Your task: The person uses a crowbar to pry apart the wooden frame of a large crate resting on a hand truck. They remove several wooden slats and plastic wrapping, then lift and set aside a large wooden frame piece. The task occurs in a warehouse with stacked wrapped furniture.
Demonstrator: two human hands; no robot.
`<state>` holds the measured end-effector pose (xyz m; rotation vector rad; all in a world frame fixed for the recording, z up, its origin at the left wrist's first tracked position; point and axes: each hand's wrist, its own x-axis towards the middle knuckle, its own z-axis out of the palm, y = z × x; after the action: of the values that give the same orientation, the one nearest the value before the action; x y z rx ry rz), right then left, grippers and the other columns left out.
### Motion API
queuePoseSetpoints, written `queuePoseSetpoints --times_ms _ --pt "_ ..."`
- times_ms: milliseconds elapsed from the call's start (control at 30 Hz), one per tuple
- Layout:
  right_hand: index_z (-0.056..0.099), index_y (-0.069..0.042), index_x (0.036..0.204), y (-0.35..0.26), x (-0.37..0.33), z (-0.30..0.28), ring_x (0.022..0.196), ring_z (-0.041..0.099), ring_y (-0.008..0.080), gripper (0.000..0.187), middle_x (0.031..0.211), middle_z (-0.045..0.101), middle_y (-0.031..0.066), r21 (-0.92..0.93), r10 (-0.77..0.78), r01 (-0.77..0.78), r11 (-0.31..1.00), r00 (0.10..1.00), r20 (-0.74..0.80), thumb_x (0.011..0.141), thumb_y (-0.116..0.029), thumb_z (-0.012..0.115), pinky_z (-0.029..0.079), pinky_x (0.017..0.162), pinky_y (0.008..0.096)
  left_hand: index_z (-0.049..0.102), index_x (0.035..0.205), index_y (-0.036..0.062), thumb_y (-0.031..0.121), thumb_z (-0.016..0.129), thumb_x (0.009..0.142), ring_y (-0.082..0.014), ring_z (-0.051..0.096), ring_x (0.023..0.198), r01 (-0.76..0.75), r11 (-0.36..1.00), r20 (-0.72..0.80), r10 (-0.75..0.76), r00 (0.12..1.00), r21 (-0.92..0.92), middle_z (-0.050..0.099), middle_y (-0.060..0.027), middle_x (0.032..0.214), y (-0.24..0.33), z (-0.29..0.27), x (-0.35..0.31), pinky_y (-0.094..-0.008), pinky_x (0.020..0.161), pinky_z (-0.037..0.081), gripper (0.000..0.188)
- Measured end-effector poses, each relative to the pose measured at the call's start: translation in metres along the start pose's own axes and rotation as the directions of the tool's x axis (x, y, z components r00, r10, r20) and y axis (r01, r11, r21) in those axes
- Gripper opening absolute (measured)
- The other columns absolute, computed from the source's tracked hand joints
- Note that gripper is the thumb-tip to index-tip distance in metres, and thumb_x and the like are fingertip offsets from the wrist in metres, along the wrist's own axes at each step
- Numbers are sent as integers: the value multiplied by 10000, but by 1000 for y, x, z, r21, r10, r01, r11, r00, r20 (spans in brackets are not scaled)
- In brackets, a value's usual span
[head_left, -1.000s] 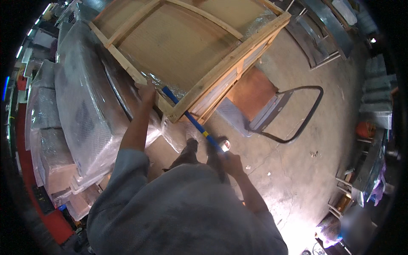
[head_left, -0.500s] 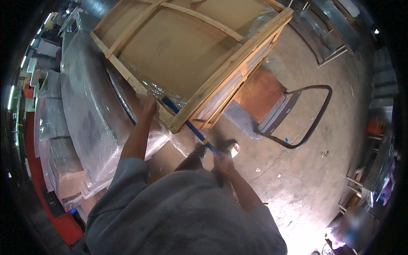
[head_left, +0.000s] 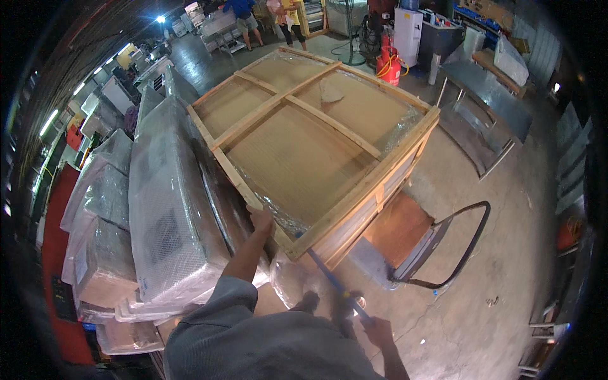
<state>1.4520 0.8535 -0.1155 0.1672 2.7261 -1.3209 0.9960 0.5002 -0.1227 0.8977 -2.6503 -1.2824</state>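
A large wooden crate (head_left: 297, 101), slatted over brown cardboard and clear film, stands in front of me. My left hand (head_left: 261, 219) grips the slat along its near left edge. Low on the right, my right hand (head_left: 378, 330) is closed round one end of a long blue bar (head_left: 329, 276) with a yellow band. The bar slants up to the crate's near corner, where its far end is partly hidden by the wood. Its exact kind I cannot make out.
Film-wrapped packages (head_left: 171, 209) stand close along the crate's left side. On the right are a cart with a black looped handle (head_left: 472, 253) and brown board (head_left: 399, 229), and a metal table (head_left: 494, 104). Farther back stand red gas cylinders (head_left: 389, 63) and people (head_left: 288, 22).
The view has tilted up, showing more of the room. My left hand remains at the crate's edge. The bar still reaches the near corner, with less of its far end showing above the wood.
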Motion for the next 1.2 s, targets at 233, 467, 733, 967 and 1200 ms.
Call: queuePoseSetpoints --times_ms 233,467,733,967,1200 --pt "701 -7 711 -52 -81 -114 521 604 304 516 581 614 170 -376 401 -365 852 916 20 848 -502 747 465 550 416 140 1528 -96 388 629 940 -455 327 1422 -236 965 111 248 962 -116 294 -365 1523 -8 -21 -3 -446 1194 275 905" --pt "766 -31 802 -120 -51 -201 499 612 224 367 586 645 127 -423 405 -372 826 914 -13 743 -375 880 475 506 357 526 1403 27 281 724 880 -374 490 1329 -555 762 443 647 621 -333 572 -194 1372 42 -129 -122 -452 1111 381 614" --pt "701 -103 678 -194 -4 -249 520 634 208 318 613 663 57 -492 -115 111 863 993 23 721 -353 894 518 533 335 680 1086 122 373 800 779 -310 665 965 -893 365 817 576 -4 -261 683 -99 983 45 -142 -249 -450 840 516 414" --pt "738 -38 998 -154 -39 -230 620 649 123 236 740 720 81 -123 400 -385 915 906 137 838 -186 830 508 581 288 658 738 154 251 796 745 -213 650 794 -978 92 538 842 -25 -189 640 -18 739 74 -79 -262 -396 688 458 168" --pt "702 -33 1171 -20 -75 -239 775 698 146 298 900 750 122 355 121 -51 933 976 -179 888 -109 758 542 700 289 658 877 125 181 796 720 -261 581 967 -984 -55 491 861 -134 -172 623 -43 907 151 33 -358 -415 899 429 216"
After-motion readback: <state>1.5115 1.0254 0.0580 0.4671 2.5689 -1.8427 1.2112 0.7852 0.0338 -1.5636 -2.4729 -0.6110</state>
